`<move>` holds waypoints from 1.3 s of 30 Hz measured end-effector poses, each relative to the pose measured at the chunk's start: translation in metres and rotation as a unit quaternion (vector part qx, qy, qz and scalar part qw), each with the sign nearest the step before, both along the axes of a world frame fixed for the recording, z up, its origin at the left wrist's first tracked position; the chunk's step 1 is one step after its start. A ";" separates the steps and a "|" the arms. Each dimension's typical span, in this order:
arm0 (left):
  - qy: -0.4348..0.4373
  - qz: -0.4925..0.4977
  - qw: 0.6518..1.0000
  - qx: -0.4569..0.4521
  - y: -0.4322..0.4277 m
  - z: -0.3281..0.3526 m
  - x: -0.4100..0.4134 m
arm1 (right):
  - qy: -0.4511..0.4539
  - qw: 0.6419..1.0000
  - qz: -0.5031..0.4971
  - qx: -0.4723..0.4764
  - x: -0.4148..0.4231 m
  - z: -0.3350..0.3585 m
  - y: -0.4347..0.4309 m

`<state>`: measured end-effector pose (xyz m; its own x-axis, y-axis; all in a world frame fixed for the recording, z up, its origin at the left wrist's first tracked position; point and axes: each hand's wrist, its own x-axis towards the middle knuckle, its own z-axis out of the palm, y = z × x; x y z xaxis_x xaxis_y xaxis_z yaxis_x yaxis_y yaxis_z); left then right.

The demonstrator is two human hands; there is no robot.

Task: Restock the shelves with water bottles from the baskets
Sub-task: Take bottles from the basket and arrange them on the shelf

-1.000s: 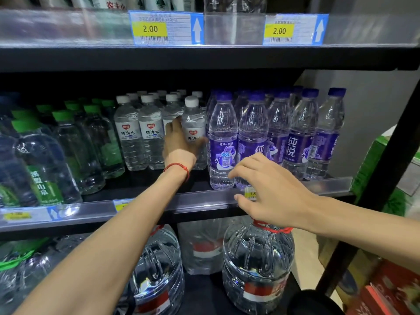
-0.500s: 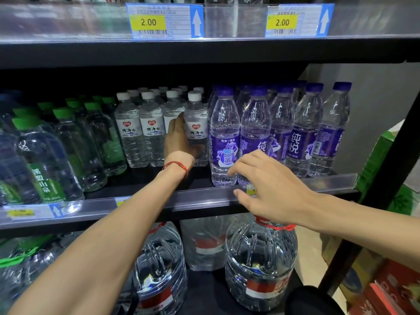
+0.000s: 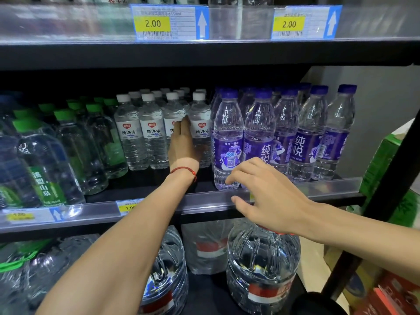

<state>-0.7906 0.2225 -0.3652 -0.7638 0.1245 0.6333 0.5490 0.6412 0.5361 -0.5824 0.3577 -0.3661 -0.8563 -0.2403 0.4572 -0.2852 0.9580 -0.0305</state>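
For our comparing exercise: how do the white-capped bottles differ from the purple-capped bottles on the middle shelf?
The white-capped bottles are shorter with white labels; the purple-capped bottles stand taller with purple labels. The white-capped sit left of the purple-capped. Both are clear, upright, in rows.

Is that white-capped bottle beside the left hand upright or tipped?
Upright: the small clear white-capped bottle stands on its base, cap up, left hand beside it.
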 end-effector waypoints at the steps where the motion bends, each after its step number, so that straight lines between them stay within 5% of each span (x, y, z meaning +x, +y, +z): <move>1: 0.001 -0.004 1.000 0.003 -0.001 -0.002 -0.001 | 0.001 1.000 0.001 -0.003 0.000 0.000 -0.001; 21: 0.003 0.003 0.999 -0.040 -0.024 0.021 0.022 | 0.006 1.000 -0.012 -0.004 0.000 0.000 -0.016; 30: 0.203 0.009 0.942 -0.267 -0.119 0.034 0.103 | 0.081 0.996 -0.013 0.020 -0.025 0.001 -0.056; 39: 0.108 0.102 0.903 -0.403 -0.221 -0.010 0.163 | 0.097 0.987 0.127 0.036 -0.046 -0.028 -0.128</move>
